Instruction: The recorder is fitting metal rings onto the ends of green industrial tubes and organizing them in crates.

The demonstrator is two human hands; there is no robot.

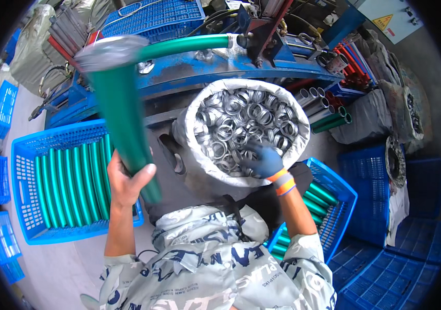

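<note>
My bare left hand [127, 178] is closed around the lower part of a green metal tube [120, 113], held upright and blurred by motion. At the tube's top end is a smeared silvery shape [109, 53]; I cannot tell what it is. My right hand [264, 161], in a dark blue glove with an orange and grey cuff, reaches into a round bin lined with white sheeting [192, 142]. Its fingers look apart and touch the loose silver metal rings [254, 111] heaped there; their tips are hard to make out.
A blue crate [24, 227] of green tubes stands at left, another blue crate [347, 206] at right. Behind the bin runs a blue machine bench [194, 72], with a green tube [189, 45] mounted in it. Bare metal tubes [316, 103] lie right of the bin.
</note>
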